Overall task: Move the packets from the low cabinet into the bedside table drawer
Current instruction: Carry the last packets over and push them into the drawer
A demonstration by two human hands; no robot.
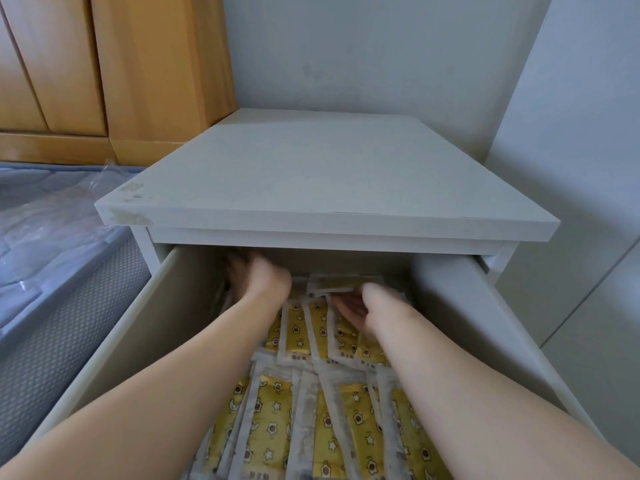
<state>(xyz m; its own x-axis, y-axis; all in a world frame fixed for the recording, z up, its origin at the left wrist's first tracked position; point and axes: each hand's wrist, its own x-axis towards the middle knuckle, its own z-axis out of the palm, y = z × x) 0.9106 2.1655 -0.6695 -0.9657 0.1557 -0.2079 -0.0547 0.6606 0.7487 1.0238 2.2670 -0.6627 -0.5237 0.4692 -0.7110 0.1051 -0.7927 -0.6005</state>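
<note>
The white bedside table drawer (460,317) is pulled out and its floor is covered with several yellow star-patterned packets (277,420) in clear wrappers. Both my arms reach into it. My left hand (258,277) is far back on the left, blurred, with its fingers stretched into the shadow under the table top. My right hand (356,308) is at the back right, palm turned left, fingers loosely bent and resting on the packets. Its thumb lies against one packet (332,285) that sits crosswise at the rear.
The bedside table top (322,178) overhangs the back of the drawer. A plastic-wrapped mattress (52,237) lies close on the left, with wooden wardrobe doors (104,64) behind it. White cabinet panels (585,237) stand on the right.
</note>
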